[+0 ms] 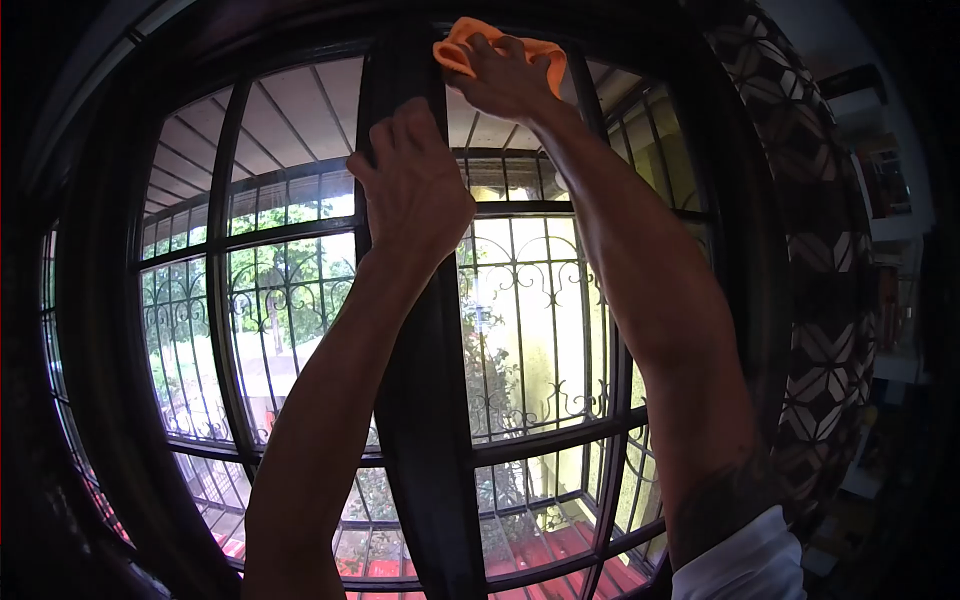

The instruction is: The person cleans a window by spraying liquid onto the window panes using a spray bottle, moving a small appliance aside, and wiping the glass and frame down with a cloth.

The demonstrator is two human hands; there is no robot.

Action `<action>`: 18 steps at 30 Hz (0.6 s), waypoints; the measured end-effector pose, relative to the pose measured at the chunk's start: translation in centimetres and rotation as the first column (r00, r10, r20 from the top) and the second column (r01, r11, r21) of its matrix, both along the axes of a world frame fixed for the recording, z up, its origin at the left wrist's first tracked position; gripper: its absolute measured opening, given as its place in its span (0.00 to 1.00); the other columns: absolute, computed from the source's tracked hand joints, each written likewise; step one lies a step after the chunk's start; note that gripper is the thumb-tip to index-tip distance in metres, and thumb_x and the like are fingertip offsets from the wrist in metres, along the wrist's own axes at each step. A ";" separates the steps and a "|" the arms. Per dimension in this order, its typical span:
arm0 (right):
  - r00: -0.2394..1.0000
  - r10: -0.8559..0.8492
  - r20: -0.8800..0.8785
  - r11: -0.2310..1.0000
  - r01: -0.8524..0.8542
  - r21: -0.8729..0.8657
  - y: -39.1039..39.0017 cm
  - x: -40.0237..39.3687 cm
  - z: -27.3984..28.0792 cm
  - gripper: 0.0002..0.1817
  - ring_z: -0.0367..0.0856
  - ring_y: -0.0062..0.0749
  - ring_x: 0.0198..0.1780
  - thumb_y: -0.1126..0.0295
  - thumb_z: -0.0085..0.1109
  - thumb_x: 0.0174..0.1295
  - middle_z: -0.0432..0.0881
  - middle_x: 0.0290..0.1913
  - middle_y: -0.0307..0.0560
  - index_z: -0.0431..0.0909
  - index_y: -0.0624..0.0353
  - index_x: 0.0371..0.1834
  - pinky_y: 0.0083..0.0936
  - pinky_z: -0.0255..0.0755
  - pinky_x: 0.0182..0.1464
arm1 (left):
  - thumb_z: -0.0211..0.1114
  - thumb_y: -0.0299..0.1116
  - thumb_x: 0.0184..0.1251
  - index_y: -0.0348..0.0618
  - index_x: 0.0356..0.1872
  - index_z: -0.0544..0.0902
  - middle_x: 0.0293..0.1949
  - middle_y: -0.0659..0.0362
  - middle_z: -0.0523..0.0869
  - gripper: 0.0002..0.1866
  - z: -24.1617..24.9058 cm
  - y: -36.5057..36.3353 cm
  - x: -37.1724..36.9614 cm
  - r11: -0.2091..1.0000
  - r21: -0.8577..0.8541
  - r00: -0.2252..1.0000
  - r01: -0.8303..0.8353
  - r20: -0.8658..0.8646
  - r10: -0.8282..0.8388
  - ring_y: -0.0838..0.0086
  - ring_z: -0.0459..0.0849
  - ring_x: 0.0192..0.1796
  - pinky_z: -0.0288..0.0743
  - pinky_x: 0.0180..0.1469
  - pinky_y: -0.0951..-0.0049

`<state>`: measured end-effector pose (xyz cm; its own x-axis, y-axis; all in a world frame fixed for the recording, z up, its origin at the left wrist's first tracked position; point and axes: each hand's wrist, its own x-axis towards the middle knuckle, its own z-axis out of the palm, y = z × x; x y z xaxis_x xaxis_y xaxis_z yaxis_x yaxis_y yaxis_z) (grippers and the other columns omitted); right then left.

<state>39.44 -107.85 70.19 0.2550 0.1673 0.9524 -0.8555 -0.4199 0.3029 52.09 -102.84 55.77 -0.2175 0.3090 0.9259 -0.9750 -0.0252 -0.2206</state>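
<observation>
High up, my right hand [500,82] is closed on an orange cloth [462,45]. The cloth is bunched under its fingers and touches the upper part of a window pane near the top of the dark frame. Lower and to the left, my left hand [418,185] rests against the dark upright post [405,75] between the window sections. Its fingers are bent and somewhat apart, with no loose object seen in them; the thumb is hidden. Both arms reach upward in front of the window.
Dark bars [290,237] divide the window into several panes. Outside stand a scrolled metal grille [535,265], green trees [290,265] and a yellow wall [575,350]. To the right hangs a patterned curtain [815,380], with shelves [895,230] beyond it.
</observation>
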 end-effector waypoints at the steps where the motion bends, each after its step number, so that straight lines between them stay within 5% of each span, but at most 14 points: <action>1: 0.999 0.033 -0.040 0.999 -0.033 0.017 0.0 -0.4 -0.1 0.36 0.52 0.46 0.80 0.39 0.46 0.69 0.66 0.74 0.49 0.62 0.46 0.76 0.70 0.46 0.69 | 0.65 0.22 0.52 0.26 0.68 0.59 0.67 0.46 0.65 0.40 0.0 -0.1 0.0 1.000 -0.026 1.000 -0.015 0.007 0.015 0.54 0.65 0.66 0.59 0.57 0.45; 3: 0.993 0.061 -0.100 0.993 -0.071 -0.092 -0.5 -0.7 -1.2 0.31 0.60 0.45 0.76 0.49 0.56 0.67 0.77 0.65 0.53 0.67 0.49 0.71 0.64 0.52 0.65 | 0.65 0.22 0.52 0.27 0.68 0.59 0.66 0.47 0.65 0.39 0.1 -0.1 0.1 1.000 -0.013 1.000 -0.005 -0.006 0.005 0.55 0.66 0.66 0.59 0.57 0.45; 10: 0.907 0.182 -0.379 0.965 -0.239 -0.109 -1.1 -3.1 -8.2 0.29 0.64 0.45 0.71 0.61 0.61 0.61 0.79 0.62 0.42 0.72 0.46 0.68 0.57 0.57 0.62 | 0.61 0.22 0.55 0.33 0.67 0.64 0.65 0.46 0.70 0.34 0.5 -0.4 0.1 0.994 -0.097 0.996 -0.039 0.077 0.047 0.55 0.69 0.67 0.60 0.60 0.40; 14: 0.929 0.115 -0.351 0.980 -0.164 -0.115 0.1 -3.8 -9.0 0.30 0.66 0.43 0.69 0.66 0.63 0.61 0.78 0.63 0.44 0.71 0.46 0.69 0.53 0.56 0.63 | 0.60 0.22 0.57 0.34 0.64 0.68 0.66 0.46 0.70 0.30 1.4 0.1 -0.2 0.994 -0.027 0.994 -0.103 0.018 0.104 0.55 0.70 0.67 0.61 0.60 0.41; 16: 0.948 0.119 -0.294 0.959 -0.187 -0.212 0.1 -3.1 -7.9 0.31 0.67 0.40 0.69 0.67 0.64 0.58 0.79 0.61 0.43 0.73 0.47 0.68 0.50 0.58 0.60 | 0.59 0.22 0.59 0.36 0.61 0.71 0.65 0.49 0.72 0.26 1.8 0.2 -0.6 1.000 -0.010 0.999 -0.023 -0.032 0.023 0.57 0.71 0.66 0.62 0.59 0.44; 18: 0.928 0.186 -0.322 0.966 -0.233 -0.114 0.1 -3.2 -8.8 0.31 0.68 0.40 0.67 0.69 0.64 0.57 0.80 0.58 0.46 0.74 0.48 0.67 0.48 0.58 0.60 | 0.60 0.23 0.58 0.36 0.60 0.72 0.64 0.49 0.73 0.25 1.9 0.6 -0.5 0.998 0.057 0.999 0.035 -0.035 -0.033 0.58 0.70 0.67 0.60 0.59 0.46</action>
